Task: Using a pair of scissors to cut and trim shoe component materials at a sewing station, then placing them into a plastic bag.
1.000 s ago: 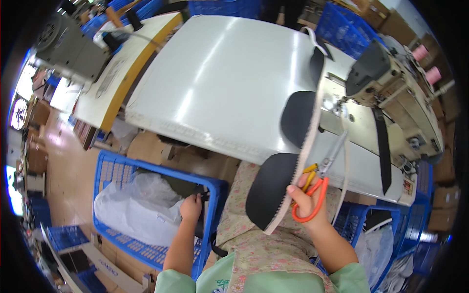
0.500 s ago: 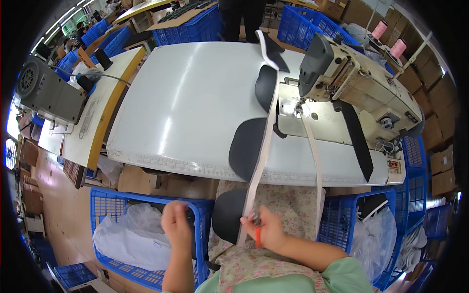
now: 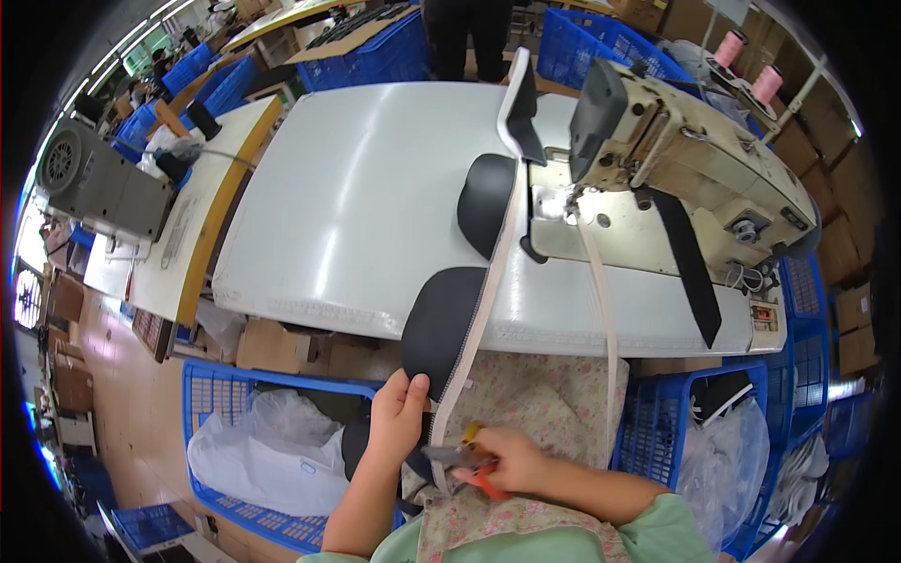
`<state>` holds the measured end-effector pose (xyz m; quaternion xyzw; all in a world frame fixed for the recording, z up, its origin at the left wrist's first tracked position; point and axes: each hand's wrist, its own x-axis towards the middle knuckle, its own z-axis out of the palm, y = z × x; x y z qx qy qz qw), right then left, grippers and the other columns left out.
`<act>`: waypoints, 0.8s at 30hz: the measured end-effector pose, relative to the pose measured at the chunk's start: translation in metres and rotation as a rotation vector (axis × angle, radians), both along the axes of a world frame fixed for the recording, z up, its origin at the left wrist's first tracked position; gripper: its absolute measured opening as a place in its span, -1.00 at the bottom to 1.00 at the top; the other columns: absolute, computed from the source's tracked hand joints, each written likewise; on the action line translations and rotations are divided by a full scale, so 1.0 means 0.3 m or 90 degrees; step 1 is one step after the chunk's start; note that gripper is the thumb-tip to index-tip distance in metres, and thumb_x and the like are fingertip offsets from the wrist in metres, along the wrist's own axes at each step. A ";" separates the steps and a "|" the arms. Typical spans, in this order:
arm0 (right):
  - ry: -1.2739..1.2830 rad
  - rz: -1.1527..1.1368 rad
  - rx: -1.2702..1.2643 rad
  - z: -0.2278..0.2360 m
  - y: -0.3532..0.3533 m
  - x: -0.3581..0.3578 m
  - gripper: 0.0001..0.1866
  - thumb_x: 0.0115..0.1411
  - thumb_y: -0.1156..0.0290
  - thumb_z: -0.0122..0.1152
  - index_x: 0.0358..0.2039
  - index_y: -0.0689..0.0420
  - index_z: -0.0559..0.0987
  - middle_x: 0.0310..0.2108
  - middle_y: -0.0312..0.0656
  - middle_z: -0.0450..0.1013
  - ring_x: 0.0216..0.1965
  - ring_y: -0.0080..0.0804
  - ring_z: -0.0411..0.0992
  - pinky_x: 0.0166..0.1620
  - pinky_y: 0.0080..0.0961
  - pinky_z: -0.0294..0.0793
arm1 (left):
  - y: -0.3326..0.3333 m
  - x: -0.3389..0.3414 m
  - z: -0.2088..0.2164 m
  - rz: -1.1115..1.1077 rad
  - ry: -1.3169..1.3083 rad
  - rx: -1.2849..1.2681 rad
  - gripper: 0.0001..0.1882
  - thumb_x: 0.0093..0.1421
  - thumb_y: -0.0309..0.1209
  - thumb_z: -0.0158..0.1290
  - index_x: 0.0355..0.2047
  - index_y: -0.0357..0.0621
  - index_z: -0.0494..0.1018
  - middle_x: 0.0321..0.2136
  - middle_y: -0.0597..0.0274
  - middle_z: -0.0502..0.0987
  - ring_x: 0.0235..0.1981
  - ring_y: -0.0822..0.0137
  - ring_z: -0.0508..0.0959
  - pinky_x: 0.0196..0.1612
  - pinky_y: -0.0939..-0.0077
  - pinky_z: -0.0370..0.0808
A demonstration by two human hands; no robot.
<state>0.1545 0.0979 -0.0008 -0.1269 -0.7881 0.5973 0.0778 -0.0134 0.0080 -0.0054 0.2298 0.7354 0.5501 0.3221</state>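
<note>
A chain of black rounded panels (image 3: 445, 314) is strung along a pale pinkish strip (image 3: 490, 291), running from the white tabletop down to my lap. My left hand (image 3: 398, 418) pinches the lower edge of one panel, thumb on top, beside the strip. Lower down, my right hand (image 3: 516, 460) grips a pair of snips (image 3: 457, 456) with orange and red handles. Its dark jaws, slightly blurred, lie at the strip near another black panel; whether they touch it I cannot tell. Farther up, another panel (image 3: 488, 202) lies on the table, and the strip's far end curls upright beside the sewing machine (image 3: 694, 150).
A second pale strip (image 3: 601, 281) hangs from the machine's needle area over the table edge. Blue crates (image 3: 211, 375) holding clear plastic bags flank my lap. Pink thread cones (image 3: 729, 49) stand behind the machine. A grey machine (image 3: 99, 178) sits on the left table.
My left hand has come right and taken hold of a panel. The chain has shifted toward me and left. The snips in my right hand now point left at the strip.
</note>
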 end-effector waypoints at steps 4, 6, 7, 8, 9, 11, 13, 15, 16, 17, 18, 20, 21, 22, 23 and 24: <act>-0.139 0.130 0.053 0.080 0.184 0.107 -0.45 -0.13 -0.08 0.32 -0.40 0.18 0.46 -0.56 -0.20 0.31 -0.52 -0.29 0.32 -0.43 -0.43 0.31 | -0.038 0.001 0.052 -0.018 0.068 0.030 -0.67 0.26 -0.19 -0.11 -0.31 -0.26 0.42 -0.60 0.38 0.38 -0.60 0.57 0.34 -0.51 0.69 0.29; -0.171 0.160 0.052 0.076 0.239 0.153 -0.44 -0.12 -0.10 0.30 -0.39 0.19 0.47 -0.56 -0.20 0.30 -0.50 -0.30 0.31 -0.42 -0.44 0.30 | -0.040 0.009 0.073 -0.051 0.132 0.044 -0.67 0.26 -0.21 -0.12 -0.31 -0.27 0.42 -0.63 0.36 0.39 -0.63 0.55 0.35 -0.54 0.65 0.30; -0.220 0.217 0.043 0.058 0.261 0.172 -0.45 -0.09 -0.11 0.28 -0.38 0.18 0.47 -0.55 -0.20 0.31 -0.50 -0.32 0.31 -0.42 -0.44 0.29 | -0.043 0.017 0.077 -0.050 0.127 0.043 -0.67 0.26 -0.21 -0.12 -0.31 -0.27 0.42 -0.63 0.36 0.39 -0.63 0.55 0.35 -0.54 0.65 0.30; -0.269 0.270 0.036 0.050 0.273 0.179 -0.45 -0.05 -0.11 0.26 -0.36 0.18 0.48 -0.55 -0.21 0.32 -0.49 -0.34 0.30 -0.41 -0.45 0.29 | -0.042 0.021 0.079 -0.072 0.155 0.041 -0.68 0.26 -0.22 -0.12 -0.33 -0.27 0.41 -0.66 0.34 0.39 -0.65 0.53 0.36 -0.56 0.63 0.30; -0.272 0.268 0.036 0.055 0.275 0.178 -0.45 -0.05 -0.11 0.26 -0.36 0.18 0.48 -0.55 -0.21 0.32 -0.49 -0.34 0.30 -0.41 -0.45 0.29 | -0.040 0.024 0.079 -0.095 0.184 0.040 -0.69 0.26 -0.23 -0.11 -0.34 -0.27 0.41 -0.69 0.32 0.39 -0.67 0.52 0.36 -0.58 0.61 0.30; -0.369 0.280 -0.057 0.066 0.273 0.160 -0.53 -0.01 0.02 0.28 -0.31 0.18 0.49 -0.45 -0.22 0.38 -0.42 -0.41 0.34 -0.33 -0.53 0.33 | -0.040 0.028 0.076 -0.116 0.203 0.039 -0.70 0.25 -0.24 -0.11 -0.35 -0.26 0.41 -0.71 0.31 0.39 -0.68 0.50 0.36 -0.59 0.60 0.29; -0.391 0.291 -0.059 0.093 0.276 0.124 -0.53 -0.01 0.02 0.28 -0.29 0.17 0.50 -0.47 -0.23 0.39 -0.43 -0.43 0.35 -0.34 -0.54 0.34 | -0.037 0.030 0.076 -0.136 0.225 0.037 -0.71 0.25 -0.25 -0.11 -0.36 -0.26 0.41 -0.73 0.29 0.39 -0.70 0.49 0.36 -0.60 0.58 0.29; -0.412 0.303 -0.062 0.101 0.267 0.108 -0.53 -0.01 0.01 0.28 -0.27 0.15 0.52 -0.48 -0.24 0.41 -0.45 -0.44 0.35 -0.34 -0.55 0.34 | -0.034 0.031 0.084 -0.143 0.225 0.038 -0.74 0.24 -0.27 -0.11 -0.37 -0.25 0.40 -0.75 0.29 0.37 -0.72 0.46 0.35 -0.62 0.58 0.29; -0.403 0.288 -0.060 0.099 0.264 0.107 -0.55 -0.02 0.02 0.29 -0.31 0.15 0.52 -0.53 -0.24 0.41 -0.48 -0.44 0.35 -0.37 -0.53 0.34 | -0.036 0.032 0.081 -0.144 0.225 0.038 -0.74 0.24 -0.27 -0.11 -0.37 -0.25 0.40 -0.75 0.29 0.37 -0.72 0.46 0.35 -0.62 0.58 0.29; -0.395 0.273 -0.057 0.099 0.263 0.105 -0.56 -0.03 0.02 0.30 -0.35 0.15 0.53 -0.57 -0.24 0.41 -0.51 -0.44 0.34 -0.40 -0.52 0.34 | -0.036 0.034 0.076 -0.140 0.231 0.038 -0.73 0.25 -0.27 -0.11 -0.37 -0.25 0.40 -0.75 0.29 0.36 -0.72 0.47 0.35 -0.62 0.58 0.29; -0.395 0.271 -0.057 0.102 0.261 0.100 -0.56 -0.03 0.02 0.30 -0.35 0.15 0.53 -0.57 -0.24 0.41 -0.51 -0.44 0.34 -0.40 -0.52 0.34 | -0.035 0.036 0.072 -0.136 0.236 0.039 -0.73 0.25 -0.26 -0.11 -0.37 -0.25 0.40 -0.75 0.29 0.36 -0.72 0.47 0.36 -0.61 0.58 0.29; -0.442 0.262 -0.040 0.116 0.258 0.089 -0.60 -0.03 0.02 0.30 -0.42 0.14 0.54 -0.62 -0.24 0.39 -0.55 -0.46 0.33 -0.44 -0.50 0.32 | -0.032 0.035 0.070 -0.131 0.235 0.049 -0.72 0.25 -0.25 -0.11 -0.37 -0.25 0.40 -0.73 0.30 0.37 -0.71 0.49 0.36 -0.61 0.60 0.28; -0.442 0.260 -0.040 0.119 0.256 0.093 -0.60 -0.03 0.02 0.30 -0.42 0.14 0.54 -0.62 -0.24 0.39 -0.55 -0.46 0.33 -0.44 -0.50 0.32 | -0.032 0.034 0.069 -0.124 0.233 0.057 -0.71 0.25 -0.24 -0.11 -0.38 -0.25 0.40 -0.72 0.32 0.38 -0.70 0.51 0.35 -0.61 0.61 0.28; -0.439 0.246 -0.045 0.121 0.249 0.099 -0.60 -0.03 0.03 0.30 -0.46 0.14 0.52 -0.63 -0.23 0.38 -0.56 -0.47 0.33 -0.45 -0.50 0.31 | -0.035 0.035 0.061 -0.126 0.233 0.058 -0.71 0.25 -0.24 -0.11 -0.38 -0.25 0.40 -0.72 0.32 0.38 -0.70 0.51 0.35 -0.61 0.61 0.28; -0.435 0.233 -0.050 0.124 0.247 0.102 -0.61 -0.03 0.03 0.31 -0.50 0.14 0.51 -0.65 -0.23 0.37 -0.57 -0.48 0.33 -0.47 -0.49 0.30 | -0.042 0.036 0.049 -0.101 0.181 0.063 -0.70 0.26 -0.23 -0.12 -0.36 -0.26 0.41 -0.71 0.35 0.38 -0.71 0.54 0.33 -0.63 0.64 0.25; -0.435 0.232 -0.049 0.125 0.256 0.110 -0.61 -0.03 0.03 0.31 -0.50 0.14 0.51 -0.65 -0.23 0.37 -0.57 -0.48 0.33 -0.47 -0.49 0.30 | -0.052 0.037 0.043 -0.075 0.130 0.067 -0.68 0.26 -0.22 -0.12 -0.35 -0.26 0.41 -0.70 0.38 0.38 -0.71 0.58 0.31 -0.64 0.67 0.21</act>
